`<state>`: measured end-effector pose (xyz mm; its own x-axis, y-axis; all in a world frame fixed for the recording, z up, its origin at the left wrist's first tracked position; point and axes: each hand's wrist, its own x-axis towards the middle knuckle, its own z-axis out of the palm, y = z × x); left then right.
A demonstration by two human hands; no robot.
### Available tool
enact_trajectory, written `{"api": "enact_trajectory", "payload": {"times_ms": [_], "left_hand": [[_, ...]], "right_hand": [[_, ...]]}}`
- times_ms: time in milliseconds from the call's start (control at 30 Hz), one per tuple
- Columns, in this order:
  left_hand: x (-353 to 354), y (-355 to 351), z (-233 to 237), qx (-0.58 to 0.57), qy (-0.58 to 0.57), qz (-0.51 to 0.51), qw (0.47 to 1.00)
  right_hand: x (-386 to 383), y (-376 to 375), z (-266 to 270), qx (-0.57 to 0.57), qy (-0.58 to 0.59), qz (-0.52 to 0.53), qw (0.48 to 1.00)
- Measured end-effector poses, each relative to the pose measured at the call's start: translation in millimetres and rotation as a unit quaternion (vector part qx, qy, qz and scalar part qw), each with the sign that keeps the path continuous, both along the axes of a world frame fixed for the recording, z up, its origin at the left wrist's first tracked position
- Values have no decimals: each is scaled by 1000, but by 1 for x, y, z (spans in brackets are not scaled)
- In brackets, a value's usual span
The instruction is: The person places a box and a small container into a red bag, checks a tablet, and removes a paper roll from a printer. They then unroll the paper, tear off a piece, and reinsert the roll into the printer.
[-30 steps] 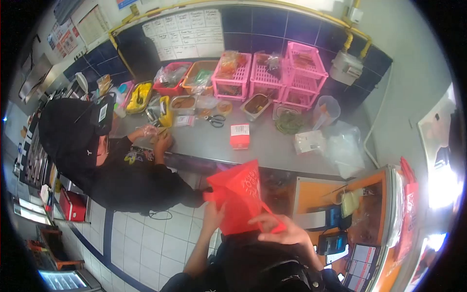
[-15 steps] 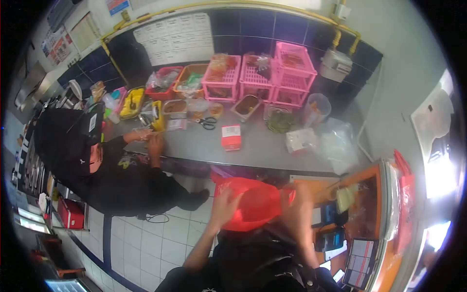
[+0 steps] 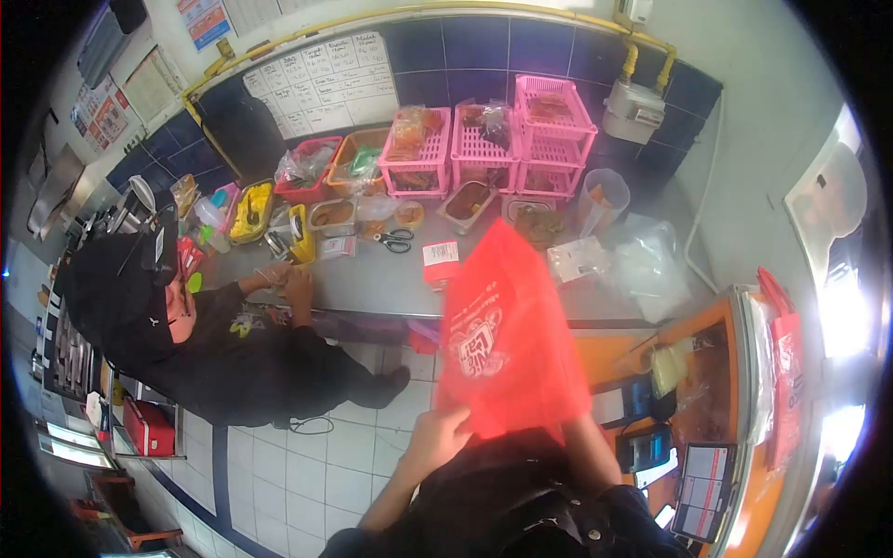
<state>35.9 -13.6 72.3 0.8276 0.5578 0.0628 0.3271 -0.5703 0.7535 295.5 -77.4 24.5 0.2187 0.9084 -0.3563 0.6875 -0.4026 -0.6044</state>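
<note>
A red bag [image 3: 512,344] with a white printed logo is lifted in front of me, its closed end pointing up and away. My left hand [image 3: 439,443] pinches the bag's lower left edge, fingers closed on it. My right hand [image 3: 579,430] reaches up at the bag's lower right corner; the red material hides its fingers, leaving the wrist and forearm in sight. Behind the bag's left side, a small red-and-white box [image 3: 441,262] stands on the steel counter [image 3: 391,284].
On the left, a person in black [image 3: 223,344] works at the counter with both hands together. Scissors [image 3: 394,241], food trays and pink baskets [image 3: 419,175] line the back. An orange cabinet [image 3: 712,349] and a tablet [image 3: 705,491] are at my right.
The red bag has risen from low before my body and now stands up over the counter edge, opened out. My right hand has gone from beside it to behind or inside its material.
</note>
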Motion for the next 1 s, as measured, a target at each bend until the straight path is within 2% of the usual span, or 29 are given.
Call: {"api": "enact_trajectory", "payload": {"times_ms": [133,167,267,300,400,500,600,633,733,767,867,900,1000], "left_hand": [[-22,4,1,-34,-75,83,993],[-23,4,-1,-32,-62,100,993],[-2,10,0,44,-209,119,970],[-2,9,-4,16,-180,120,976],[4,19,11,133,-191,146,962],[-14,35,-16,31,-175,84,980],[-15,44,2,-100,-132,72,984],[-15,46,6,-92,-108,53,989],[-12,60,2,42,-61,-85,994],[-16,66,-26,45,-36,-148,987],[-18,69,-13,5,-14,-179,984],[-19,71,-11,-48,-52,-172,983],[-32,80,-14,86,-23,-71,993]], "right_hand": [[-5,1,-1,26,-17,-15,999],[-16,0,-7,27,-17,-5,999],[-59,-11,-38,3,-10,48,999],[-72,-12,-50,-15,-12,61,998],[-92,-15,-79,-63,-27,85,994],[-83,-24,-89,-91,-36,77,992],[-82,-42,-93,-112,-38,62,991],[-83,-46,-95,-115,-37,58,991],[-88,-56,-98,-127,-34,45,990],[-90,-57,-99,-130,-34,43,990],[-90,-61,-99,-135,-28,32,990],[-91,-62,-101,-137,-27,29,990],[-94,-65,-105,-144,-23,24,989]]}}
